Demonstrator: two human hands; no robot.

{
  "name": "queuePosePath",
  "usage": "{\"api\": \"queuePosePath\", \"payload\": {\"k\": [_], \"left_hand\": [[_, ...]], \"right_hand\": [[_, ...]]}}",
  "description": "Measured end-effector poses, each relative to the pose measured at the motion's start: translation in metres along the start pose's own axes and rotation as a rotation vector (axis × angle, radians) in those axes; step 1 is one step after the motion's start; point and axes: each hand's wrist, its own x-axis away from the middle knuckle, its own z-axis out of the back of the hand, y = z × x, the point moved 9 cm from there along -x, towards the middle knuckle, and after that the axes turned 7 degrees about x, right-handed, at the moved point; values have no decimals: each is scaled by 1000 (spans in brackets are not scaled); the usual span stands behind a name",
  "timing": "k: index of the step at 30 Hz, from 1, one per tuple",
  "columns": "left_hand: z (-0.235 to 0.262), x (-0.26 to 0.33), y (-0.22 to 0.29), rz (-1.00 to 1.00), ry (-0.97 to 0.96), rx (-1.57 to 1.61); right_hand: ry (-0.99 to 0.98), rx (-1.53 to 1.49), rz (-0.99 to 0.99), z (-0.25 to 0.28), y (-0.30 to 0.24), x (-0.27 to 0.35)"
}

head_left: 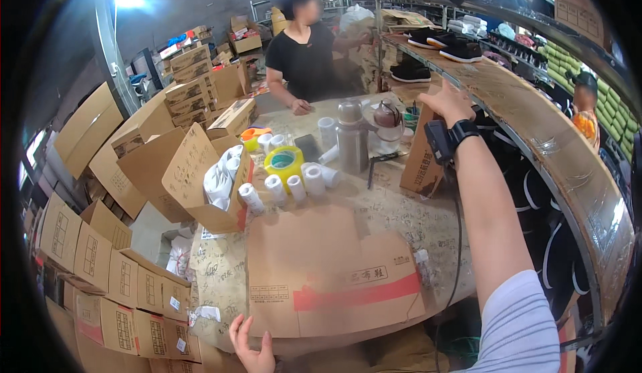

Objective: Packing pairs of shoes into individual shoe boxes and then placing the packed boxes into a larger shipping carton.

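My right hand (pixel 447 102) reaches far forward and rests on the top edge of a small upright cardboard box (pixel 420 156) at the right side of the worktable (pixel 401 219). A black watch and a strapped device sit on that wrist. My left hand (pixel 251 347) is low at the near table edge, fingers spread, touching the front edge of a flattened cardboard box (pixel 328 273) with a red tape strip. Beyond it stand several white paper rolls (pixel 294 186), a yellow tape roll (pixel 284 161) and a steel thermos (pixel 352 139).
Another person in a black shirt (pixel 304 55) stands across the table, a hand on it. An open carton with white rolls (pixel 200 179) sits left. Stacked cartons (pixel 114 279) fill the left floor. A curved shelf (pixel 535 126) with black shoes (pixel 461 52) runs along the right.
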Motion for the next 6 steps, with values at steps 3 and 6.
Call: {"api": "queuePosePath", "payload": {"k": [3, 6], "left_hand": [[3, 9, 3, 90, 30, 110], [2, 14, 10, 112, -9, 175]], "right_hand": [[-158, -20, 84, -21, 12, -14], [-21, -254, 435, -21, -25, 10]]}}
